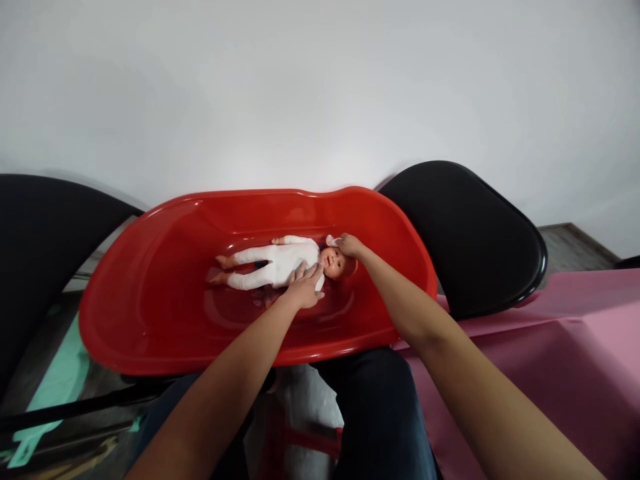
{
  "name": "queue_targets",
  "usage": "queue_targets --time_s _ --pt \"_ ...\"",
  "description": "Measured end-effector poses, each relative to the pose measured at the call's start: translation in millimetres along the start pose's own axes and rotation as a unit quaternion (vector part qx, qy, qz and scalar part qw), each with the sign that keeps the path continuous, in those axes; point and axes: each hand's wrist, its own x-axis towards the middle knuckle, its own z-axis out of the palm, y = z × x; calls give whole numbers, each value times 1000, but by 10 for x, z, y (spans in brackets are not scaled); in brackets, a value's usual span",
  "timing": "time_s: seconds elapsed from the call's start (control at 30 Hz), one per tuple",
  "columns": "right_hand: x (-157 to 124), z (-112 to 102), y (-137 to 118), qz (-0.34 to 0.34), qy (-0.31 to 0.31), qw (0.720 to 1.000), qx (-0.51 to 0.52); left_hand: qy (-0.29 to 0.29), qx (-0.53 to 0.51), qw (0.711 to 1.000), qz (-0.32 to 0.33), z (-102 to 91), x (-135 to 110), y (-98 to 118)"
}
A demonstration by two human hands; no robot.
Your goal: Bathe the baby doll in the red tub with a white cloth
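the left hand [305, 287] lies spread on a baby doll [280, 263] in a red plastic tub [130, 320], while the right hand [351, 245] pinches a pale cloth [332, 240] at its forehead.

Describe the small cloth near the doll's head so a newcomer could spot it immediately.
In the red plastic tub, a doll in a white sleepsuit lies face up. At its head, the right hand holds a small pale pink cloth, which pokes out beyond the fingertips.
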Motion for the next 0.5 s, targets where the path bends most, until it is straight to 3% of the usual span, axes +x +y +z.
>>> queue_targets --time_s 0.13,0.27,0.37,0.5 --pt "456 163 83 16 -31 996 -79 9 -2 1000 1 43 26 -23" --pt "567 228 202 -5 -44 993 -108 24 -8 1000 3 67 35 -36" --pt "561 225 199 -44 -76 995 -46 30 -16 999 5 82 34 -36" --pt "508 172 51 -115 -125 976 139 75 -66 995 15 96 60 -41"
